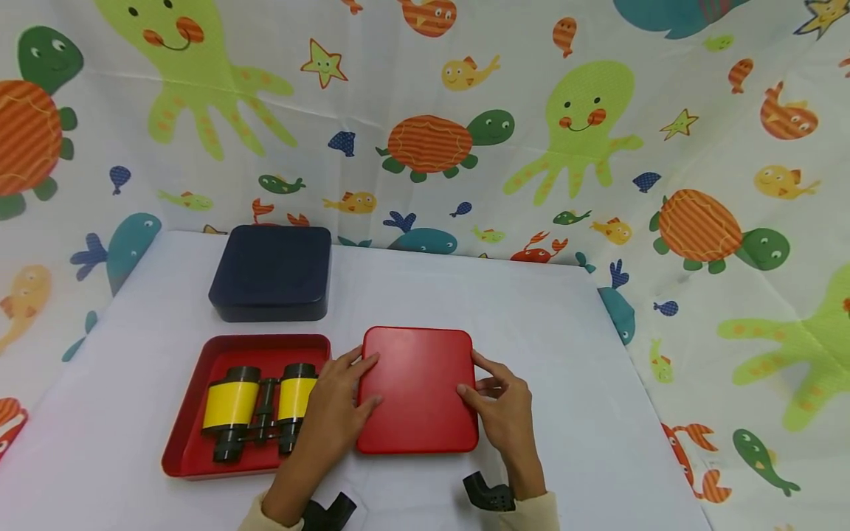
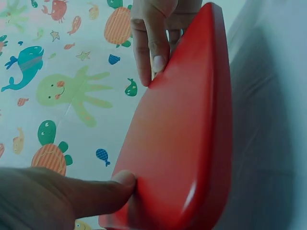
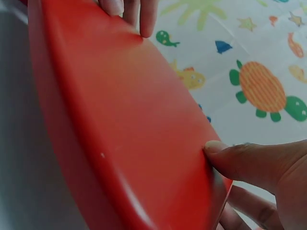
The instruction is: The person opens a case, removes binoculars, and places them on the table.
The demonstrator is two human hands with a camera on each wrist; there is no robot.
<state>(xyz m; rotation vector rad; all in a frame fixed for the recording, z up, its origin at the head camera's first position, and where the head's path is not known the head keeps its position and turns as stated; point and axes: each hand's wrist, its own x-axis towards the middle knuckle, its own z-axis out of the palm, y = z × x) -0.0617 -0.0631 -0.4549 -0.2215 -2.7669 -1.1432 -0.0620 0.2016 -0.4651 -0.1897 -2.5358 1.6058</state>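
Observation:
A red lid [image 1: 417,391], a rounded square with a smooth top, is between the two hands over the white table. My left hand [image 1: 337,402] holds its left edge, thumb on top and fingers along the side. On the opposite edge my right hand [image 1: 506,405] grips it, its thumb [image 3: 225,155] pressed onto the top face. Both wrist views show the lid [image 2: 168,120] from close up; its underside is hidden. Left of the lid, black and yellow binoculars [image 1: 232,398] lie in an open red tray [image 1: 181,435], partly covered by my left forearm.
A dark navy box [image 1: 271,273] with rounded corners stands behind the red tray. The white tabletop [image 1: 564,354] extends to the right. A curtain [image 1: 425,81] printed with sea animals hangs behind and beside the table.

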